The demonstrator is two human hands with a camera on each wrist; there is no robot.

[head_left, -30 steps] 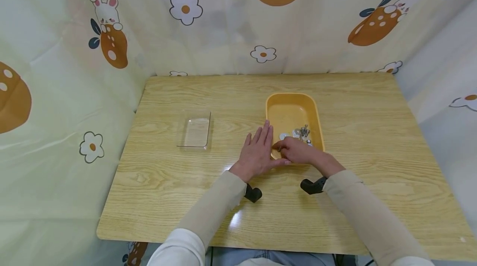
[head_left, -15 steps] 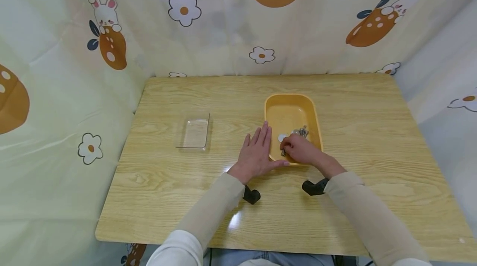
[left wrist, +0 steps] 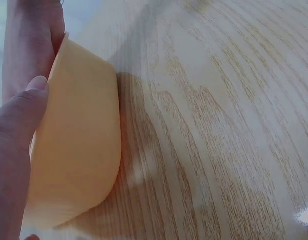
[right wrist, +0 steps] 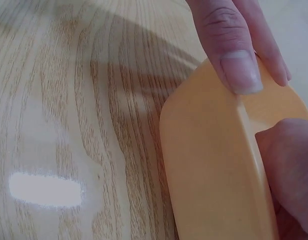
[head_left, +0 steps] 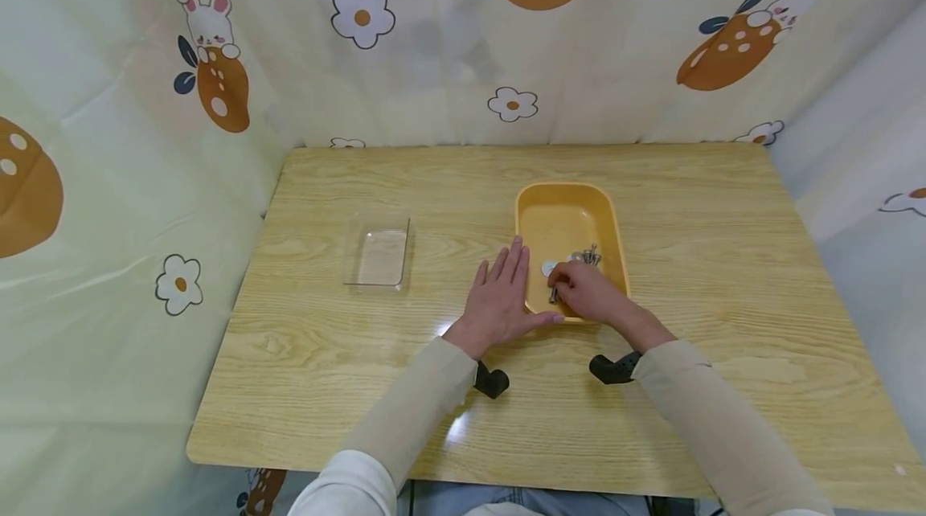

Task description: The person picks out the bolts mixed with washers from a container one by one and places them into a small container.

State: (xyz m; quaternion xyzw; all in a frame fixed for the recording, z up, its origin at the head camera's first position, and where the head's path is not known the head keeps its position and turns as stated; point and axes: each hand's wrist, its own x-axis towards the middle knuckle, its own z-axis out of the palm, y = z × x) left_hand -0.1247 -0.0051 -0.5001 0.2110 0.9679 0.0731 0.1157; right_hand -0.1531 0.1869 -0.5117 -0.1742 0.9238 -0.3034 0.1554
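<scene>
In the head view, a yellow-orange plastic tray [head_left: 555, 219] holds several silver bolts [head_left: 590, 255] and washers [head_left: 548, 268] in its nearer half. My left hand [head_left: 495, 303] lies along the tray's left side with straight fingers, its thumb [right wrist: 239, 72] over the near rim. Inside the near part of the tray, my right hand [head_left: 587, 292] has curled fingers and pinches a small bolt [head_left: 553, 296], whose end shows below the fingertips. Both wrist views show the tray's outer wall [left wrist: 83, 135]; there the wall and the hands hide the bolts and washers.
A clear, shallow plastic box [head_left: 381, 257] stands on the wooden table [head_left: 325, 387] to the left of the tray. Behind the table hangs a patterned curtain [head_left: 434, 74], with more of it along the left side.
My right hand has moved from the tray's near left corner slightly right and away from me, with the small bolt now showing at its fingertips. The left hand has stayed at the rim.
</scene>
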